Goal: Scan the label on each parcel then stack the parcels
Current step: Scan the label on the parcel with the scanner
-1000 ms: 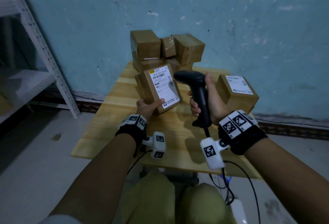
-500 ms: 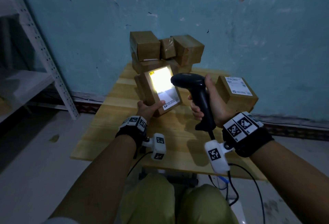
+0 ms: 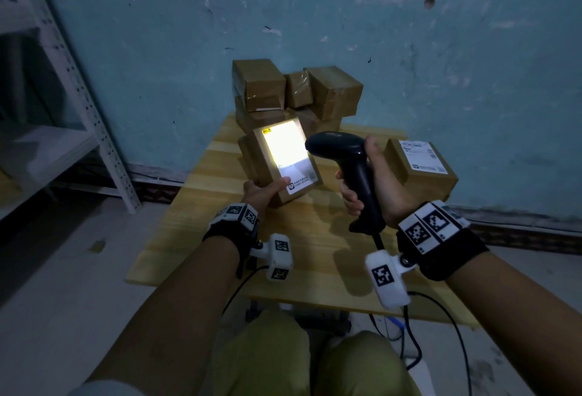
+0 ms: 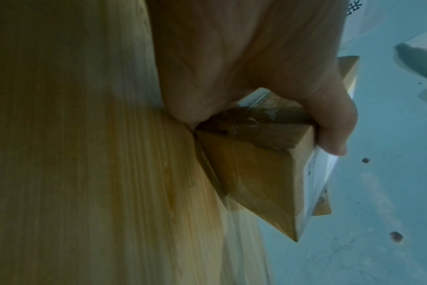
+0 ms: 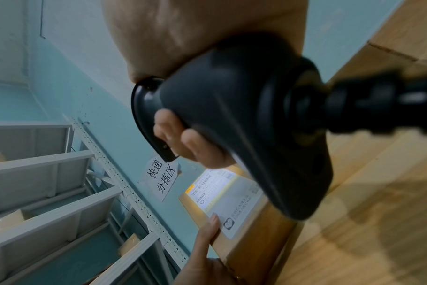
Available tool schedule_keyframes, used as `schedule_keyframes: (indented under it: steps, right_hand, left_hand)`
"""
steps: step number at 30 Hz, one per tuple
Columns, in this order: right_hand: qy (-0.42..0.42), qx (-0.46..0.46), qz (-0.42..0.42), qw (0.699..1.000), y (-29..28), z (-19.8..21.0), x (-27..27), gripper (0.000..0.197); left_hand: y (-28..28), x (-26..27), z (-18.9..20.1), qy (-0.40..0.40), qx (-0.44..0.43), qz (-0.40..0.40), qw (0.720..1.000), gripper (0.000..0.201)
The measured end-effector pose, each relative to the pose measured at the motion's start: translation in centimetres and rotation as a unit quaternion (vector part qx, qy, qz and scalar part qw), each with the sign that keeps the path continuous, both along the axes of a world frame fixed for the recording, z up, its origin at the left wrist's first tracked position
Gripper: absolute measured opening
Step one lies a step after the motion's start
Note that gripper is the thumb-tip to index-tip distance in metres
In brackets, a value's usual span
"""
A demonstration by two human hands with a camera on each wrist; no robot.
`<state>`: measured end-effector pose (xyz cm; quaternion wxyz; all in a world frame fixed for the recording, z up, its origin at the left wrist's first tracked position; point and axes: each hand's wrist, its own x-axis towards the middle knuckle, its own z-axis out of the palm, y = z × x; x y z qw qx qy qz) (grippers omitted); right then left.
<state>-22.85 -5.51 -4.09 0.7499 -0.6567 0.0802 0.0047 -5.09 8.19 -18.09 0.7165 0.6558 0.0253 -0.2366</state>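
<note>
My left hand [image 3: 261, 189] grips a brown cardboard parcel [image 3: 277, 162] by its near edge and tilts it up on the wooden table [image 3: 220, 238], thumb on its white label [image 3: 288, 151]. The label's upper half glows bright under the scanner light. My right hand [image 3: 374, 187] holds a black barcode scanner [image 3: 349, 168] by the handle, its head pointed at the label from the right. In the left wrist view my left hand [image 4: 268, 81] wraps the parcel [image 4: 256, 173]. In the right wrist view my right hand [image 5: 195, 146] curls round the scanner [image 5: 244, 119], with the lit label [image 5: 222, 196] below.
A pile of several brown parcels [image 3: 293, 93] stands at the table's far edge against the blue wall. One labelled parcel [image 3: 419, 168] lies on the right of the table. A white metal shelf rack [image 3: 78, 105] stands left. The scanner cable [image 3: 441, 317] hangs off the front edge.
One second ago the label was unlit; the scanner light came on and still shines on it. The scanner moved slightly nearer the parcel; the left hand kept its hold.
</note>
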Motion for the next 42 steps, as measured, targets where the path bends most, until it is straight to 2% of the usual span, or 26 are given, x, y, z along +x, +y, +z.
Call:
schedule_keyframes:
  steps: [4,8,14,19,22,25,28,33,39,42]
  right_hand:
    - [-0.003,0.003,0.008,1.0,0.1,0.1,-0.1,0.069]
    - [-0.008,-0.002,0.01,1.0,0.1,0.1,-0.2,0.069]
    - [-0.008,-0.004,0.002,1.0,0.1,0.2,-0.2,0.069]
    - [-0.02,0.01,0.006,1.0,0.0,0.2,-0.1,0.068]
    - [-0.019,0.023,0.005,1.0,-0.3,0.5,-0.3,0.067]
    - [-0.012,0.018,-0.001,1.0,-0.6,0.8,-0.6,0.068]
    - [-0.015,0.007,-0.008,1.0,-0.6,1.0,-0.9,0.068]
    - [-0.025,0.016,0.013,0.999,-0.6,1.2,-1.3,0.062]
    - [-0.03,0.001,0.034,0.999,-0.9,1.1,-1.6,0.07]
    - [-0.027,-0.004,0.022,0.999,-0.5,1.3,-1.6,0.064]
  left_hand:
    - [0.2,-1.1,1.2,-0.007,-0.004,-0.001,1.0,0.144]
    - [0.4,-2.3,2.7,-0.009,-0.005,-0.01,1.0,0.129]
    - [-0.4,1.1,-1.0,0.003,0.012,-0.031,0.999,0.141]
    - [-0.6,1.6,-1.6,-0.008,0.021,-0.031,0.999,0.141]
    - [-0.5,0.5,-0.5,-0.008,0.017,-0.021,1.0,0.144]
    - [0.0,-2.5,3.1,-0.019,0.021,-0.011,1.0,0.129]
    - [0.0,-3.2,3.8,-0.016,0.026,-0.003,1.0,0.106]
    - [0.0,-3.3,4.0,-0.022,0.007,0.014,1.0,0.134]
    - [0.1,-2.5,3.2,-0.026,0.025,-0.001,0.999,0.138]
    - [0.1,-2.8,3.8,-0.018,0.031,-0.006,0.999,0.138]
